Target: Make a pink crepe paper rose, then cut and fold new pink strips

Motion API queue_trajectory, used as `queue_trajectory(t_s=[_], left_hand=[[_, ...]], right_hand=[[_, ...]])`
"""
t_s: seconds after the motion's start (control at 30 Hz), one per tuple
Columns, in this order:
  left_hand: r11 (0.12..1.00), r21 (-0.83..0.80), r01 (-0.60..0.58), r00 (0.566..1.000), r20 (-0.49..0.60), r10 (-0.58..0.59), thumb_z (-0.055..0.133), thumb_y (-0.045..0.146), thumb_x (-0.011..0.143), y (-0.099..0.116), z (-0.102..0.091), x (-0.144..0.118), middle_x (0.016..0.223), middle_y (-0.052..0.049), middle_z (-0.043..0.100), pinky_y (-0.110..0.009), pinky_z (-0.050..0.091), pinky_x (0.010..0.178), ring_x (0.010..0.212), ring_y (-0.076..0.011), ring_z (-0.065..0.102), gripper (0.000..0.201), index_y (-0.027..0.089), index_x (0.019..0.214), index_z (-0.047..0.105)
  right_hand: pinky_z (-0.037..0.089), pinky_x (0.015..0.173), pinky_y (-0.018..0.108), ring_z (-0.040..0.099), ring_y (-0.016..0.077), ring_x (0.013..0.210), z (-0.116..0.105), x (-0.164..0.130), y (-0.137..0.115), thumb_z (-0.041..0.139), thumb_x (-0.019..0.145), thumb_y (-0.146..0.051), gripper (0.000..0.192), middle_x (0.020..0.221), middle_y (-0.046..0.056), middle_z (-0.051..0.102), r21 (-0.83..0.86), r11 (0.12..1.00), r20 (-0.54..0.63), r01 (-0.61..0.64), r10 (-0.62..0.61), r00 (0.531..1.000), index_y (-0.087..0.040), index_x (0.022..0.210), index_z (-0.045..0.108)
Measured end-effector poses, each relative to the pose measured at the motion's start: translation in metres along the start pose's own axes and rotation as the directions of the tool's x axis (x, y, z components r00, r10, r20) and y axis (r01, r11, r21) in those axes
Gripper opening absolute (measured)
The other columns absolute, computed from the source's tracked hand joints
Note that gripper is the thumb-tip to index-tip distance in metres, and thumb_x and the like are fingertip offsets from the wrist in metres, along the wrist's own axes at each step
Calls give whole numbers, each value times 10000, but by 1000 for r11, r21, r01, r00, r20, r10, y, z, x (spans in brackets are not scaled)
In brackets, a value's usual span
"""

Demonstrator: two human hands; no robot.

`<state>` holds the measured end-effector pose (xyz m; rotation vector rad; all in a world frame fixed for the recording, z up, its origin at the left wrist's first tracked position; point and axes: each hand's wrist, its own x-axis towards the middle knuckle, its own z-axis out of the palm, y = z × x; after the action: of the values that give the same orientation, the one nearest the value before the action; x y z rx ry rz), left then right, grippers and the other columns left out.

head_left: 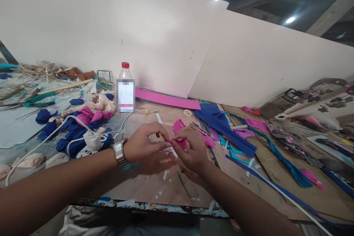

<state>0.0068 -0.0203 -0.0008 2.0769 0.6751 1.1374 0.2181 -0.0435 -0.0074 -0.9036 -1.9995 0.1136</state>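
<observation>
Table's near edge (155, 205), both hands (168, 143) pinching pink paper (179, 141), bare board (155, 180) beneath, bottle (125, 88) beyond

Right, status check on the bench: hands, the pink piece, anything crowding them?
Left hand and right hand both pinching the pink piece. Held just above the board. Bottle and blue strips lie clear.

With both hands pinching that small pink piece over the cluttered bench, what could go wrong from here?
1. The pink crepe piece is pinched between left hand and right hand; thin material might tear if pulled.
2. The white cable runs beside the left forearm; a sweep could snag it.
3. The plastic bottle stands upright just behind the hands and could be knocked over.
</observation>
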Motion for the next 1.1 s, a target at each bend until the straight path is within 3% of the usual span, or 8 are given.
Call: queue_trajectory(t_s=[0.47,1.1], left_hand=[[999,7,31,999,-22,-31,713,322,878,1,-1,0,875,-50,724,-309,484,793,832,-170,638,148,176,860,715],[999,6,-49,999,-14,49,689,297,911,-1,2,0,876,-47,741,-287,488,778,831,-156,643,138,167,923,735]], right_hand=[[442,786,389,622,199,767,0,0,0,640,908,-238,31,804,12,700,10,1000,7,1,-1,1000,-245,878,640],[440,789,382,628,194,788,0,0,0,673,891,-211,36,815,11,701,18,1000,-2,16,-16,1000,-239,892,651]])
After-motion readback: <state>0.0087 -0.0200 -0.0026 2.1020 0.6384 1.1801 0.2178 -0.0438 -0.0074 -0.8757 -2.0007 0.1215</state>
